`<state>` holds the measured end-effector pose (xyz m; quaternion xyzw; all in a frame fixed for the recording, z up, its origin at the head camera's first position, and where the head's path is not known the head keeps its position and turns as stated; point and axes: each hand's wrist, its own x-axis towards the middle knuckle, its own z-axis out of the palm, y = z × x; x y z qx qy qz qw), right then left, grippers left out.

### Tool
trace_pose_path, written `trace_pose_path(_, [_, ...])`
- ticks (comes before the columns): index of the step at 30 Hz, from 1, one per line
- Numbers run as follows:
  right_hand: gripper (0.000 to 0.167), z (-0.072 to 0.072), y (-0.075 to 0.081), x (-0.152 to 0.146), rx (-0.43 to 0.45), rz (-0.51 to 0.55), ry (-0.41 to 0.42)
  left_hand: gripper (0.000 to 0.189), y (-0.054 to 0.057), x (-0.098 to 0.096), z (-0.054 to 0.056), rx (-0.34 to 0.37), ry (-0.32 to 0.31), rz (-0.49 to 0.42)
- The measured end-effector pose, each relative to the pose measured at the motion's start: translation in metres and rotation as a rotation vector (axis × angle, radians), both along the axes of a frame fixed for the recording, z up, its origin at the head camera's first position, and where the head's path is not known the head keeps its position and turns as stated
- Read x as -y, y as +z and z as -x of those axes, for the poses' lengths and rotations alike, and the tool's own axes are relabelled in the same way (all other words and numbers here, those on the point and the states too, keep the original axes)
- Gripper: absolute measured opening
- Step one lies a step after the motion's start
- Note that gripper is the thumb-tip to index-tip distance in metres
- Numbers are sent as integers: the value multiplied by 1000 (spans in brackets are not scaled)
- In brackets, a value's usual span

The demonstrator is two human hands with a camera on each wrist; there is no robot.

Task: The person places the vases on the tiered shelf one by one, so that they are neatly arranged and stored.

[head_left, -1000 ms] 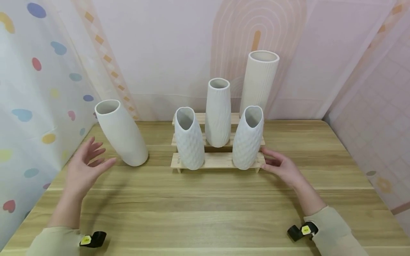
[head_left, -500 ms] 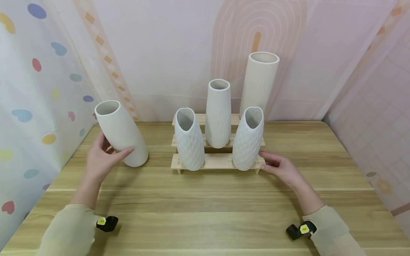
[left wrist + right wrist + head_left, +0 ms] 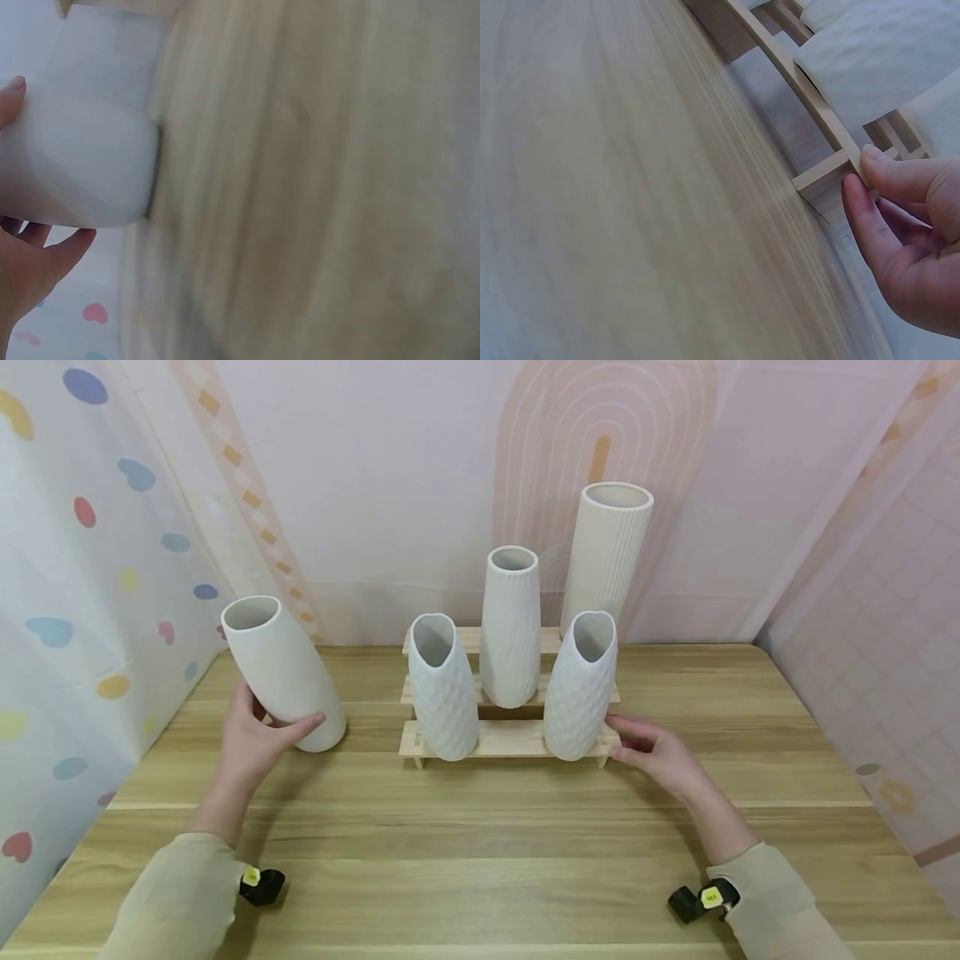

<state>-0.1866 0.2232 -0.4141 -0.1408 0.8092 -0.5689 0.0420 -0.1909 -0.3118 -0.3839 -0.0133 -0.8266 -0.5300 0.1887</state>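
Note:
At the left of the table a smooth white vase (image 3: pixel 279 668) stands on its base. My left hand (image 3: pixel 257 735) grips its lower body, thumb across the front and fingers behind, as the left wrist view of the vase (image 3: pixel 82 161) also shows. My right hand (image 3: pixel 654 753) pinches the right end of the lowest step of a three-step wooden stand (image 3: pixel 512 739). In the right wrist view the thumb lies on top of the stand's board (image 3: pixel 832 127), with a finger below it.
Two dimpled vases (image 3: pixel 447 710) with notched mouths stand on the stand's front step. A textured vase (image 3: pixel 512 635) is on the middle step and a tall ribbed vase (image 3: pixel 609 552) at the back right. A patterned curtain (image 3: pixel 375 485) hangs behind the table (image 3: pixel 480 852).
My left hand has moved right and forward from beside the smooth vase and taken hold of it. The vase, the stand and my right hand have stayed nearly in place.

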Motion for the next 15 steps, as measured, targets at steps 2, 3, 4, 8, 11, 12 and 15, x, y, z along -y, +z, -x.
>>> trace_pose_path(2, [47, 0, 1, 0, 3, 4, -1, 93, -3, 0, 0, -22, -9, 6])
trace_pose_path(3, [47, 0, 1, 1, 5, 5, -1, 93, -4, 0, 0, -33, -9, 5])
trace_pose_path(4, [47, -1, 2, 1, 6, 3, -1, 93, -4, 0, 0, -42, -5, 5])
trace_pose_path(8, [48, -1, 2, 1, 7, -7, -3, 92, -4, -2, -2, -27, 41, 10])
trace_pose_path(11, [48, -1, 2, 1, 3, -18, -8, 92, -5, -4, -2, 9, 81, 8])
trace_pose_path(12, [48, -1, 2, 1, 3, -21, -9, 92, -6, -5, -2, 19, 93, 9])
trace_pose_path(15, [48, -1, 2, 1, 4, -29, -15, 92, -5, -7, -2, 34, 113, 13])
